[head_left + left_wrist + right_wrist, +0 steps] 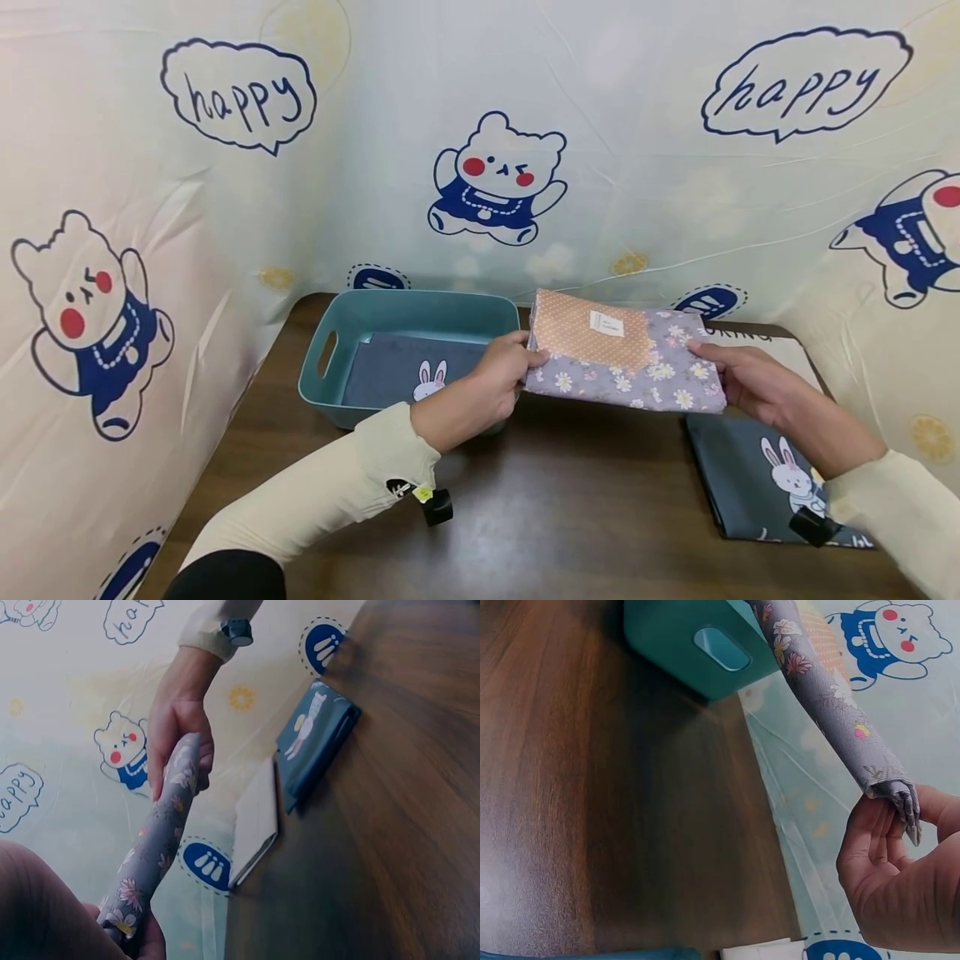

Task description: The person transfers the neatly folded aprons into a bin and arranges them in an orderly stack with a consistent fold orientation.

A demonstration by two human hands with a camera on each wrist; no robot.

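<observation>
A folded apron (600, 379), grey-purple with daisies and an orange dotted pocket bearing a white label, is held up above the table between both hands. My left hand (501, 379) pinches its left edge, beside the teal bin. At the opposite edge my right hand (761, 387) grips the cloth, thumb on top; in the right wrist view, fingers of the right hand (900, 892) lie under the folded layers. Inside the teal bin (318, 387) lies a dark folded cloth (382, 371) with a white rabbit, partly hidden by the left forearm.
Another dark folded cloth (738, 479) with a rabbit lies at the table's right, under the right forearm. Behind it is a pale folded cloth (783, 350) with dark lettering, partly covered. The brown wooden table (562, 500) meets a printed curtain (637, 200) at the back and sides.
</observation>
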